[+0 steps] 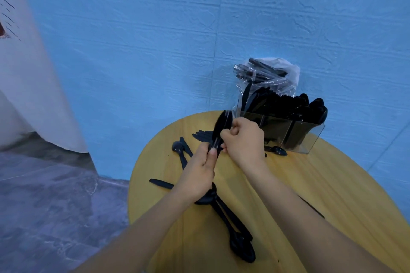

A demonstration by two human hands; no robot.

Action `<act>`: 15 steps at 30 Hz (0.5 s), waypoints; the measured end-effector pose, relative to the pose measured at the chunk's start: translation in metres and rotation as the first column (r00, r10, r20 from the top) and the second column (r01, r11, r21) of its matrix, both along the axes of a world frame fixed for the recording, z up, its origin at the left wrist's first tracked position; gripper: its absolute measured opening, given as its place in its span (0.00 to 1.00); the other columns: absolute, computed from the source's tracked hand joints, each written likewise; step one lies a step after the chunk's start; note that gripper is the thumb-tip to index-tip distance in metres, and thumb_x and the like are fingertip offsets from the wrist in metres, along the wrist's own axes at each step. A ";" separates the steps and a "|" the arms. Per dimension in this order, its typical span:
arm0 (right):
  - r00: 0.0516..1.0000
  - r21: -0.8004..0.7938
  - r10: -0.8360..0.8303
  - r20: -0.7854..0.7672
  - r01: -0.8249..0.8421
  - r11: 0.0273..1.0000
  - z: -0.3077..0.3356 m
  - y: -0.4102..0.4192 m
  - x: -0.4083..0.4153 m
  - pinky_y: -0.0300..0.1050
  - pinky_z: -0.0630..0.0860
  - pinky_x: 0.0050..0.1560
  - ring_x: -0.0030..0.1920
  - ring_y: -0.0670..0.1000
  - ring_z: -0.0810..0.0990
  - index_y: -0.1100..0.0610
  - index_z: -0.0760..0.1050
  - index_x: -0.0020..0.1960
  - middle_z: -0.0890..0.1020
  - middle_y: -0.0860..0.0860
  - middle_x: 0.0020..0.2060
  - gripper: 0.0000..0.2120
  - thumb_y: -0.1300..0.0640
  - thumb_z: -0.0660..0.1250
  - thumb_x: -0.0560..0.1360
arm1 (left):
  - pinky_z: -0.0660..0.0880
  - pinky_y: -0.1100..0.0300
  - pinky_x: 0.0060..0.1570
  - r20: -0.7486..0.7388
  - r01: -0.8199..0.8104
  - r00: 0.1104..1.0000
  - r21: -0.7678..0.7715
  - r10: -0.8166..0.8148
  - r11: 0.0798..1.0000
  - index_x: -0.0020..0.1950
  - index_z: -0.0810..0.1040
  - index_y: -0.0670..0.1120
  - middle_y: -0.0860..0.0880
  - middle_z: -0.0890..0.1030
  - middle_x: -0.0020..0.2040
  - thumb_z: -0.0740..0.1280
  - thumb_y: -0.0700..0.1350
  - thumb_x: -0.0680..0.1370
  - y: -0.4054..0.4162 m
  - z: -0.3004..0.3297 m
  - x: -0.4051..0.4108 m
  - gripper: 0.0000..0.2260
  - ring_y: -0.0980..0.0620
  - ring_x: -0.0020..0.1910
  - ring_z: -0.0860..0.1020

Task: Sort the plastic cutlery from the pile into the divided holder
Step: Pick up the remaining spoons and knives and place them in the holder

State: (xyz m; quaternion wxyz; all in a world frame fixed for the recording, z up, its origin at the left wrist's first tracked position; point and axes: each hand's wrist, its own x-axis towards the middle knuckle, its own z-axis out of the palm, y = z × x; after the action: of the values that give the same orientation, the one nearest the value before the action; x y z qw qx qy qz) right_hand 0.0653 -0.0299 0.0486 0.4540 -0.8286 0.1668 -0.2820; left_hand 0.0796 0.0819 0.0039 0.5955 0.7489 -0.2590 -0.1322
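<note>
- Left hand (200,175) pinched the lower end of a wrapped black spoon (221,127), held above the round wooden table (310,184).
- Right hand (244,142), fingers curled, gripped the same spoon.
- Divided clear holder (310,139), filled with black cutlery, stood just behind.
- Loose cutlery pile (230,213) lay beneath the forearms.

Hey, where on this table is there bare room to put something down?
Bare wood on the table lies right of the right hand, below the clear holder. It is crowded left and near: loose cutlery lies under the left hand.
</note>
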 end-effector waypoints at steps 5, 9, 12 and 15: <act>0.990 -0.038 0.140 -0.027 -0.141 0.989 -0.003 0.005 0.007 0.41 0.77 0.34 0.27 0.42 0.76 0.67 0.74 0.42 0.79 0.56 0.31 0.12 0.62 0.57 0.79 | 0.58 0.66 0.22 -0.069 0.012 0.997 -0.070 -0.017 0.997 0.52 0.64 0.39 0.50 0.62 0.33 0.48 0.49 0.83 0.002 0.003 0.003 0.14 0.57 0.26 0.59; 0.972 0.236 0.230 0.038 -0.233 0.943 -0.008 -0.001 0.007 0.39 0.74 0.34 0.31 0.45 0.73 0.51 0.76 0.49 0.77 0.51 0.32 0.06 0.55 0.60 0.80 | 0.55 0.67 0.20 -0.194 0.045 0.979 -0.121 -0.068 0.992 0.52 0.70 0.43 0.51 0.65 0.32 0.50 0.48 0.83 0.010 0.003 0.005 0.12 0.57 0.24 0.59; 0.970 0.408 0.236 0.060 -0.240 0.881 -0.009 -0.001 0.013 0.41 0.70 0.32 0.29 0.45 0.72 0.56 0.72 0.53 0.80 0.55 0.36 0.06 0.54 0.64 0.78 | 0.56 0.67 0.20 -0.249 0.087 0.961 -0.142 -0.121 0.986 0.54 0.72 0.43 0.51 0.67 0.30 0.50 0.47 0.84 0.013 0.005 0.005 0.13 0.57 0.23 0.60; 0.975 0.464 0.213 0.065 -0.219 0.858 -0.010 0.005 0.022 0.42 0.74 0.33 0.34 0.47 0.78 0.58 0.67 0.57 0.79 0.54 0.38 0.11 0.59 0.65 0.77 | 0.71 0.61 0.25 -0.148 0.114 0.980 -0.108 -0.130 0.988 0.52 0.71 0.42 0.49 0.71 0.31 0.50 0.47 0.83 0.015 0.007 0.006 0.14 0.55 0.24 0.69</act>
State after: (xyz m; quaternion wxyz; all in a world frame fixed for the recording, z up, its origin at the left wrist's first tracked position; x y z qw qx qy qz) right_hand 0.0873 -0.0248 0.0384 0.6703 -0.7061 0.1334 -0.1855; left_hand 0.0852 0.0969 0.0112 0.6409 0.6886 -0.2638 -0.2131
